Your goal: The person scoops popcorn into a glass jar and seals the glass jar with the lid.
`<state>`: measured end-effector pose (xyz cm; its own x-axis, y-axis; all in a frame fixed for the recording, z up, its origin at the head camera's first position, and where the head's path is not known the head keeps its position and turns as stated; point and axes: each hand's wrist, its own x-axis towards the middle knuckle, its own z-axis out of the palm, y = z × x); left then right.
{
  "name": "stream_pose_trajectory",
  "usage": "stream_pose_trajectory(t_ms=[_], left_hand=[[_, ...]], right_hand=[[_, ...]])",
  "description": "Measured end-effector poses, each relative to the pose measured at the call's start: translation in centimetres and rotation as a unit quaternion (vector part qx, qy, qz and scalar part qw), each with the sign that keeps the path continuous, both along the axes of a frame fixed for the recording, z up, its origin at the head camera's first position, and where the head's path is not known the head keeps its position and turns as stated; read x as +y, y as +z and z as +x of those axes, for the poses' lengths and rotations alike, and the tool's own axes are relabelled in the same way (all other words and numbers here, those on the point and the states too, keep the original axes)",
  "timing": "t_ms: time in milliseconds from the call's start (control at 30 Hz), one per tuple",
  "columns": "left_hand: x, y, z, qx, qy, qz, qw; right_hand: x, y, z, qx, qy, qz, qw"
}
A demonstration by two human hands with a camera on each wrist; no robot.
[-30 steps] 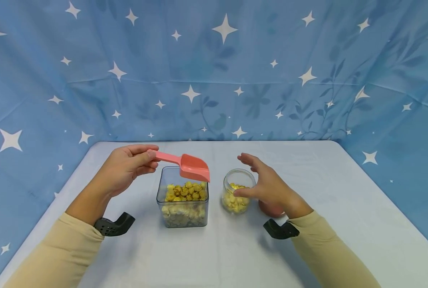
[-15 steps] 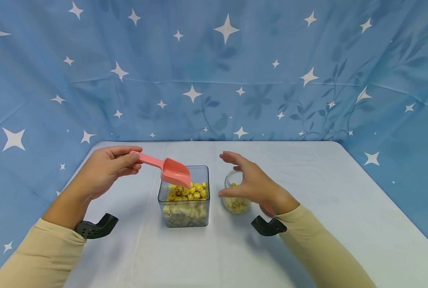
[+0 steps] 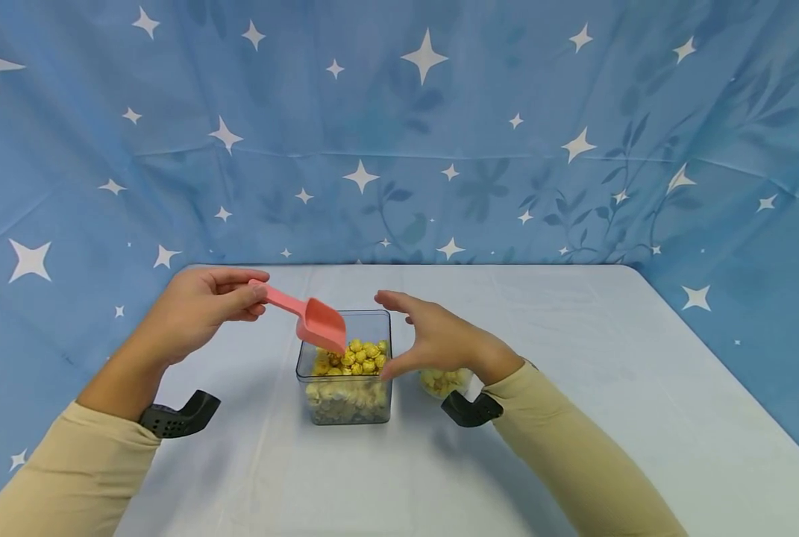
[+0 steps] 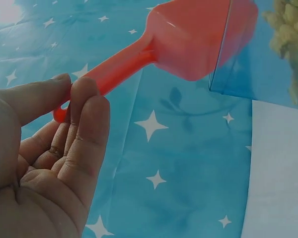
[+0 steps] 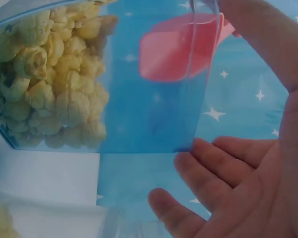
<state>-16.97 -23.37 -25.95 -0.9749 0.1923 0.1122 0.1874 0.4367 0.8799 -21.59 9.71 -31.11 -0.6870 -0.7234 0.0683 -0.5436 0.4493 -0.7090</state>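
My left hand pinches the handle end of a pink scoop between thumb and fingers. The scoop's bowl tilts down over the left side of a clear square container, and it looks empty. Yellow popcorn partly fills that container, which stands on the table. My right hand is at the container's right side, thumb and fingers spread apart. In the right wrist view its fingertips are right at the container's edge. Behind this hand, a round glass jar of popcorn is mostly hidden.
A white-covered table extends on both sides of the container. Behind it hangs a blue curtain with white stars. Each wrist wears a black camera mount, the left one near the table's left part.
My right hand has moved left from beside the jar to the container's right side. The left hand drew the scoop left, and its bowl has dipped. The reddish round thing behind the jar is now hidden.
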Motion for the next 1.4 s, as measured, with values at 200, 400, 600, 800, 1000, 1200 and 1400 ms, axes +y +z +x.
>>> stream_pose_trajectory(t_ms=[200, 400, 600, 800, 1000, 1200, 1400], left_hand=[[0.8, 0.6, 0.0, -0.003, 0.019, -0.062, 0.9979], [1.7, 0.8, -0.1, -0.005, 0.021, -0.108, 0.9939], [2.4, 1.2, -0.3, 0.001, 0.023, -0.143, 0.9894], [3.2, 1.4, -0.6, 0.002, 0.012, -0.167, 0.9858], [4.1, 1.1, -0.9, 0.011, -0.006, -0.192, 0.9813], [4.9, 0.8, -1.4, 0.016, -0.013, -0.205, 0.9786], [4.6, -0.3, -2.3, -0.02, -0.033, -0.198, 0.9794]], right_hand=[[-0.5, 0.1, -0.1, -0.015, 0.014, 0.031, 0.9993], [-0.6, 0.1, -0.1, -0.009, 0.01, 0.036, 0.9993], [-0.6, 0.1, -0.1, -0.01, 0.008, 0.033, 0.9994], [-0.6, 0.1, 0.0, -0.015, 0.005, 0.033, 0.9993], [-0.7, 0.2, 0.0, -0.017, 0.003, 0.034, 0.9993], [-0.8, 0.2, 0.0, -0.018, 0.002, 0.03, 0.9994], [-0.8, 0.0, 0.0, -0.029, -0.001, 0.024, 0.9993]])
